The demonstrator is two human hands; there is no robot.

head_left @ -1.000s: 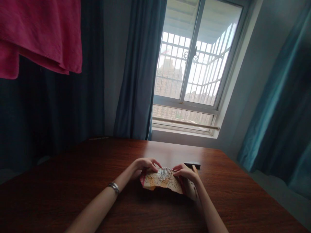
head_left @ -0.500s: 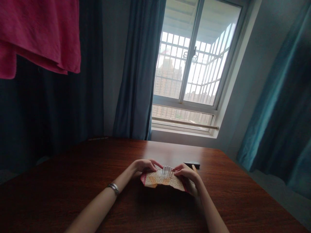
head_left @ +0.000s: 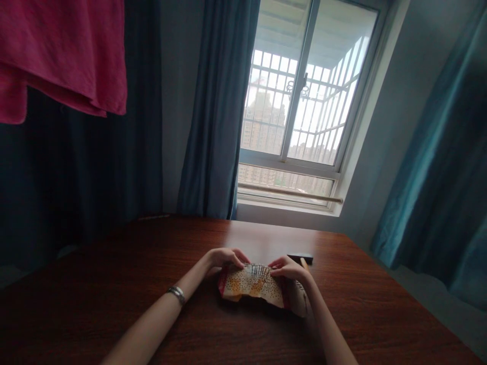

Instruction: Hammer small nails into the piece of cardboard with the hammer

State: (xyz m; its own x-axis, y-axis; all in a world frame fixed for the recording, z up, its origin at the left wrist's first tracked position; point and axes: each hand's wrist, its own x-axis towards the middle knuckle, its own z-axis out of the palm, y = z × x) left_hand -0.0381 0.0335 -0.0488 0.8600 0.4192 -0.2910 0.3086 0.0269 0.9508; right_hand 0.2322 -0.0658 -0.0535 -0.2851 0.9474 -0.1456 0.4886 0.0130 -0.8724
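Note:
A small speckled cloth (head_left: 251, 287) with a red edge and a patch of dark parallel lines near its top lies on the dark wooden table (head_left: 114, 284). My left hand (head_left: 224, 257) pinches the cloth's far left edge, fingers curled. On the far right edge my right hand (head_left: 291, 269) pinches it the same way. A metal bracelet (head_left: 177, 294) sits on my left wrist.
A small dark flat object (head_left: 300, 258) and a thin wooden stick (head_left: 304, 263) lie just beyond my right hand. Blue curtains hang at both sides of a barred window (head_left: 300, 101). A pink cloth (head_left: 61, 56) hangs at the upper left.
The cloth's near part has dropped back and spread flatter on the table after being lifted slightly half a second ago. Both hands stay at its far edge.

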